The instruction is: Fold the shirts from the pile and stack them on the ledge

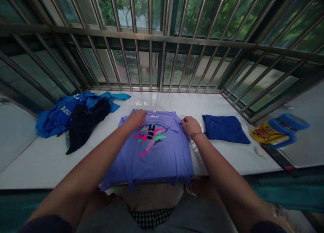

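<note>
A purple T-shirt (154,155) with a pink, green and black print lies flat on the white window ledge (45,162), its hem hanging over the front edge. My left hand (136,118) rests on the shirt's top left shoulder, fingers curled down onto the cloth. At the top right shoulder my right hand (190,125) has its fingers closed on the fabric edge. Both forearms reach out over the shirt's sides.
A heap of blue and black clothes (76,116) lies at the ledge's left. A folded dark blue garment (224,129) sits right of the shirt. Further right lies a yellow and blue item (277,130). Metal window bars (152,57) close off the back and sides.
</note>
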Demonstrator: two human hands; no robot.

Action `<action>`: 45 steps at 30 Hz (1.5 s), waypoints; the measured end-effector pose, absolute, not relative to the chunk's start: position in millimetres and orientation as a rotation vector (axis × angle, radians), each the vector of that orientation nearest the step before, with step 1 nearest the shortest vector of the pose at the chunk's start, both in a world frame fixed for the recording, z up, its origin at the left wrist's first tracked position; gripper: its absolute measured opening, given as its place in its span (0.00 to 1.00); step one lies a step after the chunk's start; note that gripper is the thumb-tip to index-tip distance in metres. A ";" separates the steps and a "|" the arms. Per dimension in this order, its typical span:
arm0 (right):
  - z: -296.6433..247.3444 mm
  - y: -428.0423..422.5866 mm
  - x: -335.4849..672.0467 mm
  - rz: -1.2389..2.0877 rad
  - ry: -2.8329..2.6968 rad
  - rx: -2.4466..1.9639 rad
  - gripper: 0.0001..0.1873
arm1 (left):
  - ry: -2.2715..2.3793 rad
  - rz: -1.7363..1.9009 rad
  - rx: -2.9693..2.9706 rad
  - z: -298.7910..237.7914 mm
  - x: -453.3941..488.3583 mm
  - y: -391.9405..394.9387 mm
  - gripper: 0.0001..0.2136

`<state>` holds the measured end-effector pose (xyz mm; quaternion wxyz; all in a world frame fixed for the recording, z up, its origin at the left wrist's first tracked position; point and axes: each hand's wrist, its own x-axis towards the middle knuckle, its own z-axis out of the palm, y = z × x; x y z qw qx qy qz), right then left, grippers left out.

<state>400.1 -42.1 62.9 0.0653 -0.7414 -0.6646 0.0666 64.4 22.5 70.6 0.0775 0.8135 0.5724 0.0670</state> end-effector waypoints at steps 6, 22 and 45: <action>55.8 40.2 372.6 0.272 -2.154 -2.133 0.29 | 1.797 -0.054 2.353 68.3 8.9 97.7 0.22; 110.3 115.2 364.2 0.003 -1.953 -2.261 0.21 | 2.022 0.408 2.208 107.6 -9.4 157.5 0.13; -8.4 -163.6 412.8 -0.044 -2.453 -1.427 0.26 | 1.628 0.698 2.481 -27.8 -73.2 -146.4 0.26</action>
